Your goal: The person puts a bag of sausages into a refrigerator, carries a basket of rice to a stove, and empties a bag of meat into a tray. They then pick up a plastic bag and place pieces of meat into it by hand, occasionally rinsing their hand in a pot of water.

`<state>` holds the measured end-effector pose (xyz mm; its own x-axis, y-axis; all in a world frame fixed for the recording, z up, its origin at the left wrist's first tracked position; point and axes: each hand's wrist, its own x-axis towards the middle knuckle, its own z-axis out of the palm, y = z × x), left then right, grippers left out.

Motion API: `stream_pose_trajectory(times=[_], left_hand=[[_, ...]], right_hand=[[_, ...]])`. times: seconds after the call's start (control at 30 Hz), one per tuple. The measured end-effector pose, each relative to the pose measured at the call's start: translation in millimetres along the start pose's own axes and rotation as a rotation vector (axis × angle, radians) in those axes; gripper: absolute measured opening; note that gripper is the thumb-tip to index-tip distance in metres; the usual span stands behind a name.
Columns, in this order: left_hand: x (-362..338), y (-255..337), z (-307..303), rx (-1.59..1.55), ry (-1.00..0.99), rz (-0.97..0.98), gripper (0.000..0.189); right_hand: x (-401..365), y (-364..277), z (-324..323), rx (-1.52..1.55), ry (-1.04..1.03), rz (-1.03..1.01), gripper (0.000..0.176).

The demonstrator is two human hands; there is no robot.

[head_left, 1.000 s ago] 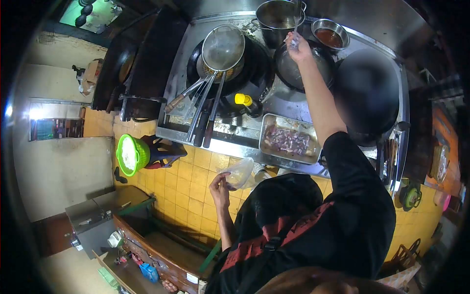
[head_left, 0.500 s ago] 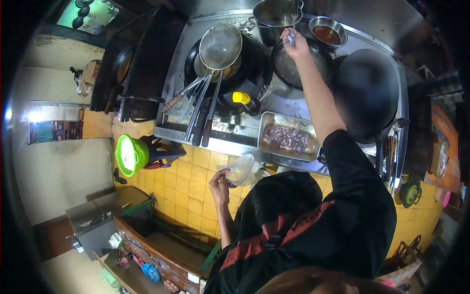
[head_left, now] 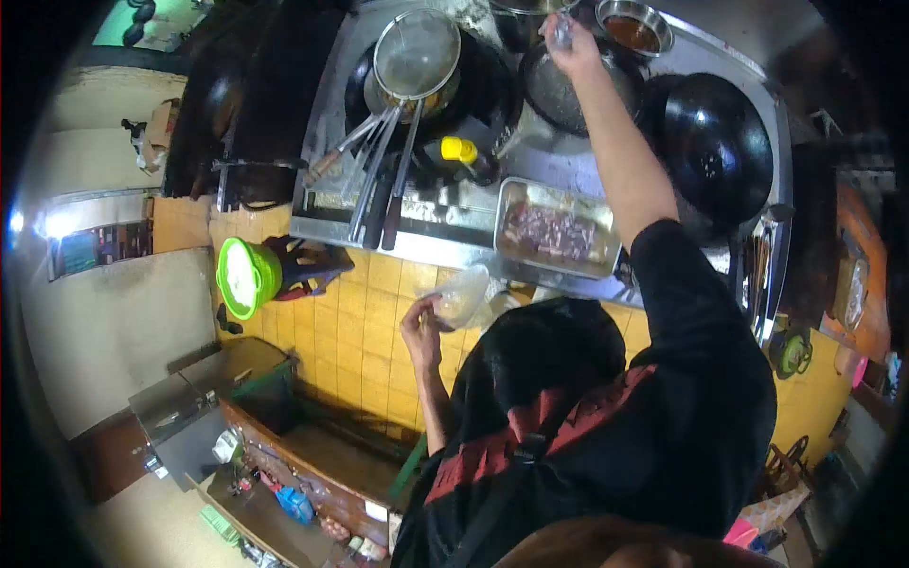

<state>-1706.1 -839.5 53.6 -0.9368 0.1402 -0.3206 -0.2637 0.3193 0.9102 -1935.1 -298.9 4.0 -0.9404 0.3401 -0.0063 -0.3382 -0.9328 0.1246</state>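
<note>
My left hand (head_left: 421, 327) pinches the edge of a clear plastic bag (head_left: 462, 295), held low in front of the stove's edge. Stretched far forward, my right hand (head_left: 573, 49) is closed around something small, greyish and shiny that I cannot make out. It is above the far side of a dark pan (head_left: 559, 99), near a deep pot (head_left: 516, 24) cut off by the top edge. A metal bowl of reddish-brown sauce (head_left: 632, 36) stands to its right. Nearer to me, a metal tray (head_left: 540, 260) holds chopped purplish-grey pieces (head_left: 554, 232).
A wire strainer (head_left: 417, 57) rests over a wok at the left, with several long-handled tools beside it. A yellow-capped bottle (head_left: 460, 150) stands mid-stove. A black wok (head_left: 718, 147) sits at the right. A green basket (head_left: 260, 275) rests on a stool at the left.
The view has tipped, so the stove sits higher in the picture. My right hand stays stretched out and closed at the back of the stove. My left hand still holds the bag.
</note>
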Motion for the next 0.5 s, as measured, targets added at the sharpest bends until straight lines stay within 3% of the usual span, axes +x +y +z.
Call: stream_pose_trajectory(times=[0.07,0.17,0.27,0.5], left_hand=[[0,2,3,-0.024,-0.002,-0.04,0.022],[0,-7,1,-0.114,-0.005,-0.047,0.021],[0,-6,2,-0.075,0.008,-0.07,0.02],[-2,-4,1,-0.086,0.001,-0.086,0.022]], right_hand=[[20,-6,-34,-0.261,-0.063,-0.149,0.021],[-1,10,2,-0.329,0.076,-0.21,0.019],[8,1,-7,-0.228,-0.055,-0.084,0.018],[23,-10,-21,-0.195,-0.087,-0.039,0.017]])
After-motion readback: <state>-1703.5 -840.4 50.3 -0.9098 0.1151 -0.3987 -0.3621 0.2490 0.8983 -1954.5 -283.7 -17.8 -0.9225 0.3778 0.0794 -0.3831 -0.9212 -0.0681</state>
